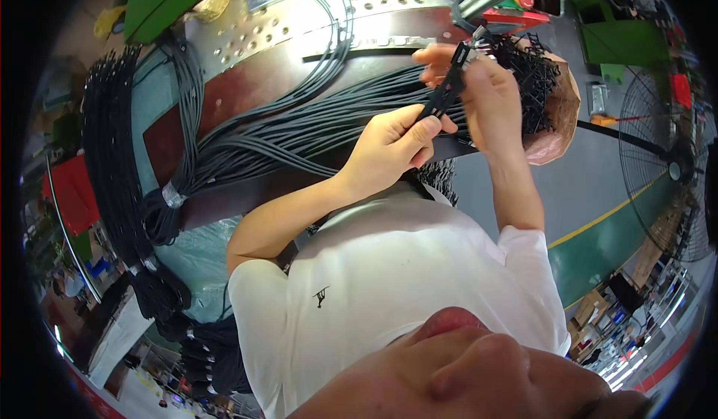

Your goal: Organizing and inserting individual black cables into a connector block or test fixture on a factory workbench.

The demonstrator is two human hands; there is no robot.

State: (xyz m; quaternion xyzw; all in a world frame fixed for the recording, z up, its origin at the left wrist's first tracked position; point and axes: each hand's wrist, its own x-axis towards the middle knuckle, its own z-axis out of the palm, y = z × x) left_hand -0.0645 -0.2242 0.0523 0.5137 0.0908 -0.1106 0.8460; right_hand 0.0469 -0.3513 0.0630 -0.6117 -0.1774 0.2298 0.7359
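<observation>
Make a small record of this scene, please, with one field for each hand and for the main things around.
Left hand: closed around a black strip, which is slanted
Right hand: beside the strip's upper end, fingers bent; grip unclear
Cables: dark grey, long, lying across the brown table, tied near their left end
Black parts: many small ones, heaped in brown wrapping
Fan: wire cage, at far right

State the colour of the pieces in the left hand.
The pieces in the left hand are black; head view shows it best.
</observation>
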